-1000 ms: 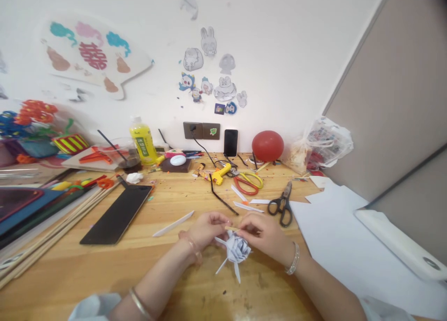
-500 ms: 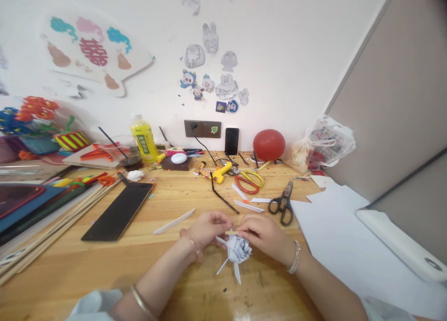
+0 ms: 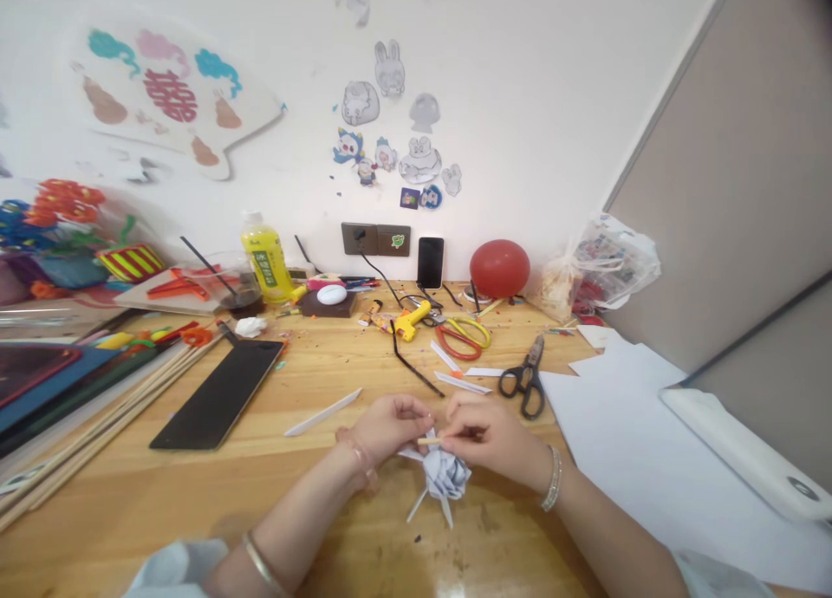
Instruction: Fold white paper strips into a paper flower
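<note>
A white folded-paper flower (image 3: 447,475) with several narrow paper strips sticking out of it is low in the middle, just under my hands. My left hand (image 3: 388,426) is closed in a pinch at its upper left edge, around one of the paper strips. My right hand (image 3: 490,438) pinches a short thin wooden stick (image 3: 429,441), whose pale end points left across the top of the flower. Fingers partly hide the flower's upper side. A loose white paper strip (image 3: 323,412) lies left of my left hand.
Black-handled scissors (image 3: 525,381) lie to the right, beside white paper sheets (image 3: 624,425). Behind are a yellow glue gun (image 3: 413,321), red-and-yellow scissors (image 3: 463,338) and a red balloon (image 3: 500,269). On the left are a dark tablet (image 3: 217,396), wooden sticks (image 3: 110,420) and a yellow bottle (image 3: 266,260).
The wooden stick has tilted and shows more clearly between my hands. The paper flower has turned slightly and shifted a little right and down. My right fingers have curled in more.
</note>
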A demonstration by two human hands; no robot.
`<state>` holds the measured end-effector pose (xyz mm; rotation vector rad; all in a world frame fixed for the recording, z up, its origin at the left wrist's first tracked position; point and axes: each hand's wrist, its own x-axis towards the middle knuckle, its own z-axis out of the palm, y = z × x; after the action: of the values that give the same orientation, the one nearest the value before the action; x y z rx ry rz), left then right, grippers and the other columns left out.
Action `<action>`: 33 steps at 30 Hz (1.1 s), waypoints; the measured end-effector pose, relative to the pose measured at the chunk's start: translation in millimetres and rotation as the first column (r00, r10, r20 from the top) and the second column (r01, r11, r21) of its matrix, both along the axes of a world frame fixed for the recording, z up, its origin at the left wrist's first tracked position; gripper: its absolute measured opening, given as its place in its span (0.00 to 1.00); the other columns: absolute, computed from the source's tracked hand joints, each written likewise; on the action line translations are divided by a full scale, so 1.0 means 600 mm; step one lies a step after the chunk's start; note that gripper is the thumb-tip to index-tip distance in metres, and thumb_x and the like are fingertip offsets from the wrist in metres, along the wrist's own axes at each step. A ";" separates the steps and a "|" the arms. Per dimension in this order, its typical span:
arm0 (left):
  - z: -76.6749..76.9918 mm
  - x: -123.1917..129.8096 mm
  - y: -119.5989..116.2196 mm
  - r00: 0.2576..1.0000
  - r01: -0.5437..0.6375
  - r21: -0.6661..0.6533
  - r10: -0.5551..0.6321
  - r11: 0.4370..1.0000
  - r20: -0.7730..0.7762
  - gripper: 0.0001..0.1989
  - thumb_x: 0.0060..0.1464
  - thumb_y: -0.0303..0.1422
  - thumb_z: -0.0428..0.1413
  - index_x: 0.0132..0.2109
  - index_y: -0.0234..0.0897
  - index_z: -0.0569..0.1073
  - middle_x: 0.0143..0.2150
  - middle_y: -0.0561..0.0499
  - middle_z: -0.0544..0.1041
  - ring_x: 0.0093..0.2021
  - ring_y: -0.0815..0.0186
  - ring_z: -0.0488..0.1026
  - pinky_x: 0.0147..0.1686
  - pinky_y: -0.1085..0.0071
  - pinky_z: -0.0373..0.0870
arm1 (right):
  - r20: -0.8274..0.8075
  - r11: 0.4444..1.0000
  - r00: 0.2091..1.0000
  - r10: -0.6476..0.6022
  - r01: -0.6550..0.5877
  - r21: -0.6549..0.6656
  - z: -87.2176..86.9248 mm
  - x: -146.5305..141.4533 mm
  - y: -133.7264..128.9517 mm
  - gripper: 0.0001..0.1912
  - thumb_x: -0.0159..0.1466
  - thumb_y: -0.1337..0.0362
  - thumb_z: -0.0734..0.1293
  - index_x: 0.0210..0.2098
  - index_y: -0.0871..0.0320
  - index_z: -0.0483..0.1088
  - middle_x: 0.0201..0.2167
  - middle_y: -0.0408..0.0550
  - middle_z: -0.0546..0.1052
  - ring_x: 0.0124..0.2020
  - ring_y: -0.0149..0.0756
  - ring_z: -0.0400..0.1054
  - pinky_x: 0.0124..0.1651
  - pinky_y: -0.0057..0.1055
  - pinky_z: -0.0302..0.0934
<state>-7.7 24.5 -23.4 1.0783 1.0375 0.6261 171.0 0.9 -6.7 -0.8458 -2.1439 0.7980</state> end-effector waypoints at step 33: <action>0.000 0.003 -0.007 0.977 0.141 0.100 -0.122 0.985 -0.173 0.19 0.33 0.46 0.60 0.21 0.34 0.67 0.16 0.59 0.64 0.21 0.70 0.63 0.20 0.76 0.57 | -0.097 0.995 0.990 0.103 -0.104 0.004 0.002 0.001 0.003 0.15 0.61 0.58 0.63 0.23 0.60 0.71 0.23 0.46 0.72 0.26 0.30 0.66 0.29 0.25 0.60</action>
<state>-6.1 20.3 -23.5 1.3044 1.0742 0.4979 171.6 2.4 -5.5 -0.6869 -2.1153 0.8749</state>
